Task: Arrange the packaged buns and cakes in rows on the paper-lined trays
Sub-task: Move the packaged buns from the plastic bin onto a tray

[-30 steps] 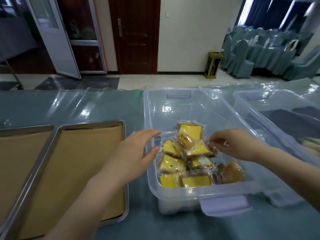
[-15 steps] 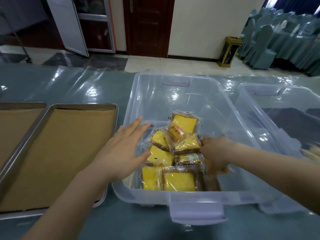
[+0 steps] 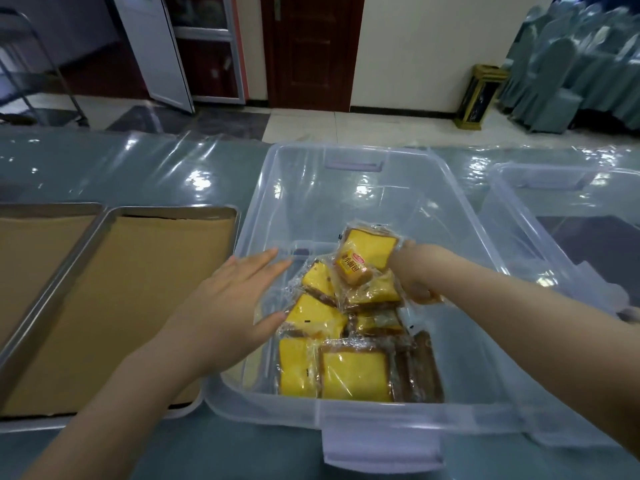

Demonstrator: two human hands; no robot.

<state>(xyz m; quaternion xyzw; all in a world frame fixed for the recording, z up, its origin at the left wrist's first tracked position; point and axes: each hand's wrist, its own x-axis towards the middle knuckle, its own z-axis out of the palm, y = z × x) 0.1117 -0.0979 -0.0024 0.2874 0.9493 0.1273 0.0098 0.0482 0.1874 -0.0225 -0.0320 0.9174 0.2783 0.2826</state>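
Note:
Several yellow packaged cakes (image 3: 349,372) lie heaped in a clear plastic bin (image 3: 374,419) in front of me. My right hand (image 3: 414,271) is inside the bin at the pile's right side. Its fingers are curled round a brown packaged bun (image 3: 429,299), which is mostly hidden under the palm, and a labelled cake (image 3: 367,254) leans against it. My left hand (image 3: 235,306) reaches over the bin's left rim with straight fingers, its thumb tip close to the cake wrappers, holding nothing. A paper-lined metal tray (image 3: 138,289) sits left of the bin with only paper on it.
A second paper-lined tray (image 3: 38,244) lies at the far left. Another clear bin (image 3: 554,188) stands to the right, touching the first. Shiny plastic sheeting (image 3: 138,168) covers the table. Beyond the table are a floor, doors and covered chairs.
My right hand dropped into the pile's right side and closed on the brown bun. My left hand slid further over the bin's rim. The view tilted down and closer.

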